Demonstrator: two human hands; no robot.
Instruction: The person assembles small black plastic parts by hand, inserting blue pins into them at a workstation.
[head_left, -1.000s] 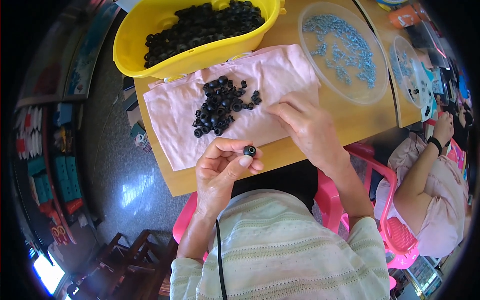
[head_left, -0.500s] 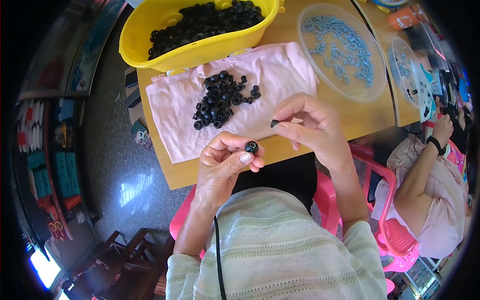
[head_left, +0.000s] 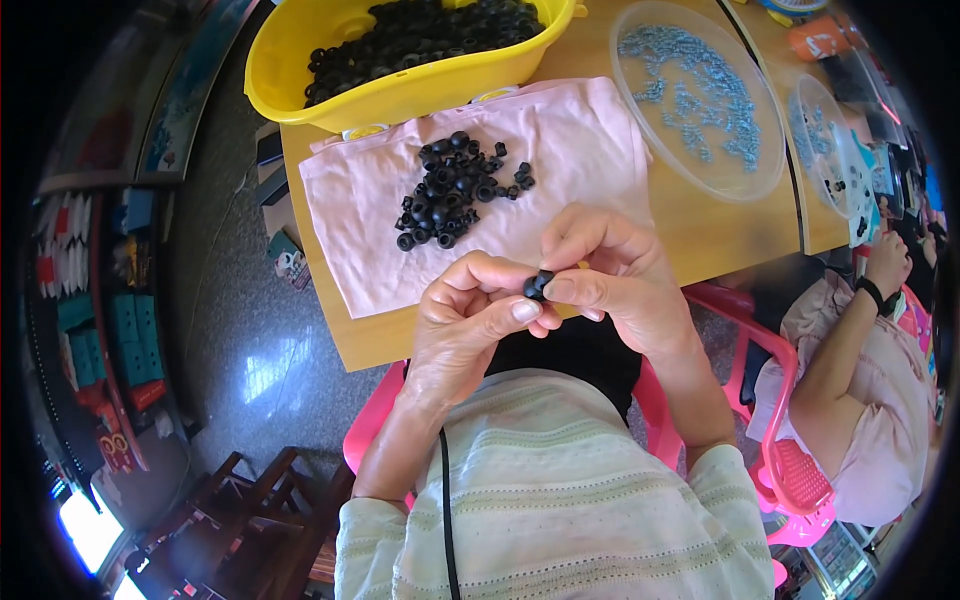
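Observation:
My left hand [head_left: 470, 310] pinches a round black bead-like piece [head_left: 532, 290] between thumb and fingers. A smaller black piece [head_left: 545, 276] is pinched in my right hand [head_left: 612, 275], and the two pieces touch over the table's front edge. Fingertips partly hide both. Just beyond my hands, a pile of black round pieces and small ring-like parts [head_left: 440, 200] lies on a pink cloth [head_left: 580, 130]. Behind the cloth stands a yellow tub [head_left: 400, 82] holding many more black pieces.
Right of the cloth, a clear round tray [head_left: 690, 175] holds small blue pieces [head_left: 735, 105]; a smaller clear tray [head_left: 818, 150] sits beyond it. An orange object [head_left: 822, 38] lies farther back. A seated person [head_left: 850, 380] is at my right, beside a pink chair [head_left: 765, 370].
My right hand has moved left and down, bringing its small piece from apart into contact with the round one in my left hand. The view has shifted slightly.

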